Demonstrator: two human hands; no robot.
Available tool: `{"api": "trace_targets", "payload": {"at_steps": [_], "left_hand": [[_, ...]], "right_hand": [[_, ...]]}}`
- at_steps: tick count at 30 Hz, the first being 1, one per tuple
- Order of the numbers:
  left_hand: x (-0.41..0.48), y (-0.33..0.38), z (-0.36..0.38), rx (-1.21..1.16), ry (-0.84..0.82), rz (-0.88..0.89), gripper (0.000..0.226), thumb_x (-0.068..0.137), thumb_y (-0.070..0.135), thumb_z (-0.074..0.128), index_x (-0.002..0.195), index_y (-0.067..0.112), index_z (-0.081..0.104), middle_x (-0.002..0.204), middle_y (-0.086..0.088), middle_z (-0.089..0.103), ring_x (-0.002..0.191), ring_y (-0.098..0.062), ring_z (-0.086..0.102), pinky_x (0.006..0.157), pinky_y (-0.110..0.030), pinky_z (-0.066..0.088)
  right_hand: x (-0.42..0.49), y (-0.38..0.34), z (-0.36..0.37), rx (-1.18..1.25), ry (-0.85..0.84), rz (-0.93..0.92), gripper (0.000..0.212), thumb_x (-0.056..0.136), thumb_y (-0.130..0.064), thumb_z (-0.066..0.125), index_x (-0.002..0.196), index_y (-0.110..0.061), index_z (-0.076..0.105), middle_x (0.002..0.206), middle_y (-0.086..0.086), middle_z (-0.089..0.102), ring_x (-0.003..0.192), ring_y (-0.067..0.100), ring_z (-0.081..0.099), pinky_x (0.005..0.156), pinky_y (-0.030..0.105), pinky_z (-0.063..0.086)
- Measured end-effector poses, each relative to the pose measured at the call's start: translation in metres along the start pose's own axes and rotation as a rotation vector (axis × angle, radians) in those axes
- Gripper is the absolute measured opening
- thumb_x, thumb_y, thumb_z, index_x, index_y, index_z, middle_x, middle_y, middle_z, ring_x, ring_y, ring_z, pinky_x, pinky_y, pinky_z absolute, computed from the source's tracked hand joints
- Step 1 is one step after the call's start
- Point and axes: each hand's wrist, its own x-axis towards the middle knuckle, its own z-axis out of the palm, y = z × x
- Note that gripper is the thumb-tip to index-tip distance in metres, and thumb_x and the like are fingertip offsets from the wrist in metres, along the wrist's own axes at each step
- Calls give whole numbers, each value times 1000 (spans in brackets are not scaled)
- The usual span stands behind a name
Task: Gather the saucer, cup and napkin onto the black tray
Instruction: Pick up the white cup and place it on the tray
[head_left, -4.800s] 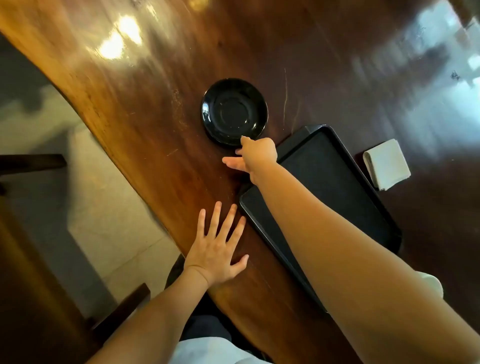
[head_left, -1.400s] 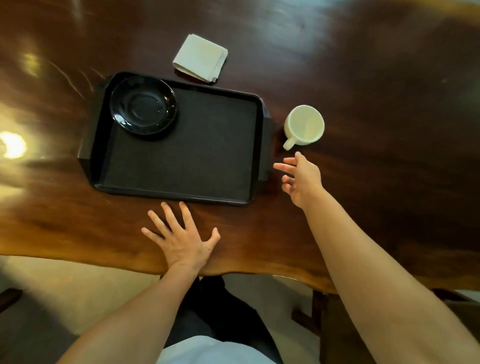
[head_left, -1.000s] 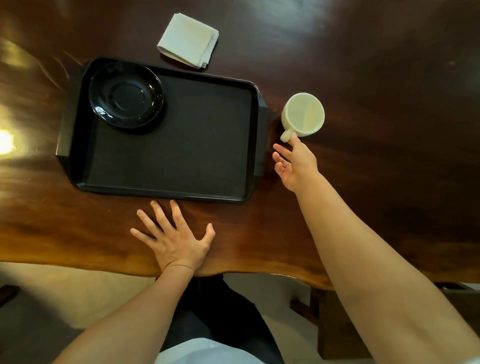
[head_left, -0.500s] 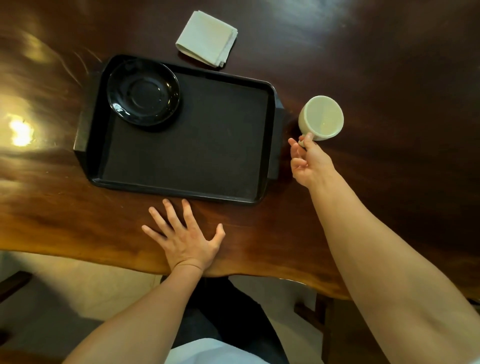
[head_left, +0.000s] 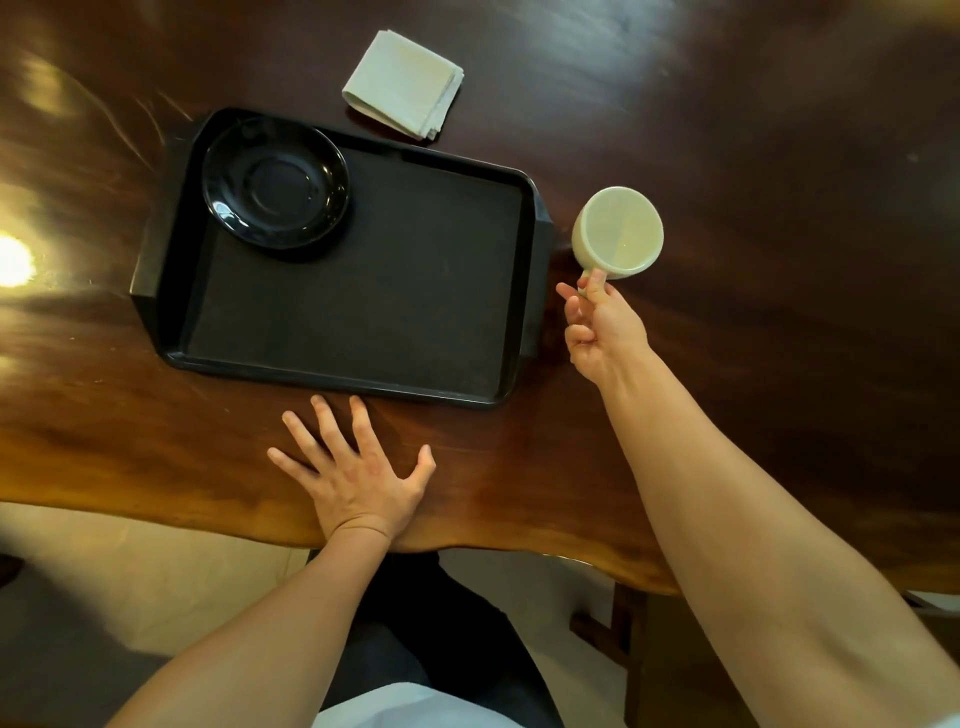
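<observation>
So the right hand (head_left: 602, 327) is pinching the handle of the cream cup (head_left: 618, 231) between thumb and fingertips, with the remaining fingers curling in loosely, and the cup is sitting just off the right end of the black tray (head_left: 358, 291), mouth facing up at the camera. Can't really tell whether the cup is resting on the wooden table (head_left: 779, 260) or hanging a bit above it, the angle isn't giving that away. The left hand (head_left: 353, 467) is lying flat on the table near the front edge, fingers spreading wide and holding nothing, fingertips coming close to the tray's near rim but not touching it as far as I can see. The black saucer (head_left: 275, 182) is sitting inside the tray, tucked into its far-left corner. The folded napkin (head_left: 404, 84) is lying on the table just beyond the tray's far edge, outside it, slightly turned. Most of the tray floor is showing bare. Bright light reflections are glaring off the tabletop on the left.
</observation>
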Motion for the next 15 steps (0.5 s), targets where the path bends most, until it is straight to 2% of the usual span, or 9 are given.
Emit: {"api": "trace_targets", "payload": {"at_steps": [5,12,15], "left_hand": [[0,0,-2,-8,-5,2,105,74,82,38,154,14,29,166,-23,17,154,-51,3,118,-75,-1],[-1,0,-5,-10,-28,-2,105,74,82,39,154,14,28,165,-24,18,154,-52,3,117,-77,3],[0,1,-7,-14,-34,4,105,74,83,39,154,15,29,165,-24,20,154,-52,5,117,-77,4]], "right_hand": [[-9,0,11,-91,-52,-46,25,105,-33,54,111,-11,61,122,13,71,36,3,45,30,13,33],[-24,13,44,-147,-130,-52,24,105,-33,54,106,-10,61,122,14,71,36,3,41,31,14,32],[-28,21,60,-190,-143,-26,28,104,-33,54,114,-8,62,121,13,72,37,4,42,32,14,35]]}}
